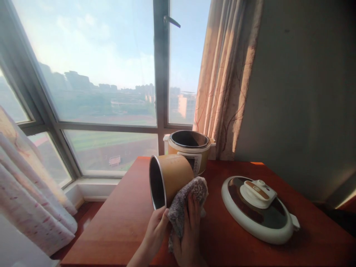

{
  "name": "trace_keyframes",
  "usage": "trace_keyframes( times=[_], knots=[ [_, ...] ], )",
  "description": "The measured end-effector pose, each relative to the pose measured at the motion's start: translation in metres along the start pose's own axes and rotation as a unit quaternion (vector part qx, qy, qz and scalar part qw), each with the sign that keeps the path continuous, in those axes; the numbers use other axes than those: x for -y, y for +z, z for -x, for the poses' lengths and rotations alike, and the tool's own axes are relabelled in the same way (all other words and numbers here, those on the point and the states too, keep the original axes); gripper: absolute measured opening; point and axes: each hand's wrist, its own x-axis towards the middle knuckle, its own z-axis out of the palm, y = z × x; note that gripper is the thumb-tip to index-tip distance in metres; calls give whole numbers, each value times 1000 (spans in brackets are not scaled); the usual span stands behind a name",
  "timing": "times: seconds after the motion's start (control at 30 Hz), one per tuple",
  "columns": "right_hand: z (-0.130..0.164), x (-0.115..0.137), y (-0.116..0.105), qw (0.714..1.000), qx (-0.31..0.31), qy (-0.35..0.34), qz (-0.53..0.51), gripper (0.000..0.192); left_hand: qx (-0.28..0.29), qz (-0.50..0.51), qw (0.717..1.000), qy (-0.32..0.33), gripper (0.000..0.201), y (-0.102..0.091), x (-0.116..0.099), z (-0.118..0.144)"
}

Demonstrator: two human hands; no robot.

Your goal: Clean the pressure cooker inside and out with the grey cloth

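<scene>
My left hand (pixel 155 230) grips the rim of a gold inner cooking pot (pixel 169 178), tilted on its side above the table with its dark opening facing left. Against the pot's outer wall my right hand (pixel 189 237) presses a fuzzy grey cloth (pixel 183 202). Behind the pot stands the cooker body (pixel 191 150), its top open with nothing showing inside, a control panel on its front. The cooker's round white and dark lid (pixel 260 209) lies flat on the table to the right, handle up.
The red-brown wooden table (pixel 116 222) stands against a grey wall on the right and a large window at the back. A patterned curtain (pixel 226 78) hangs behind the cooker. Another curtain (pixel 25 185) hangs at the left, past the table edge.
</scene>
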Motion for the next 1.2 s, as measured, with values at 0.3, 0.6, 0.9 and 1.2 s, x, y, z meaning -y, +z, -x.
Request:
trace_keyframes(
  times=[0.3, 0.6, 0.9, 1.2],
  knots=[
    [-91, 7, -28, 997, 48, -53, -5, 63, 37, 31, 999, -7, 68, 6, -4, 7],
    [-201, 28, -39, 974, 226, 23, -5, 35, -29, -6, 997, -66, 66, 1, 0, 41],
    [-215, 22, -26, 973, 228, 37, 7, 26, 58, -73, 995, 38, 61, -23, 27, 38],
    [-190, 28, -32, 985, 174, 3, 2, 43, 6, -121, 991, 63, 57, -20, 37, 42]
  ],
)
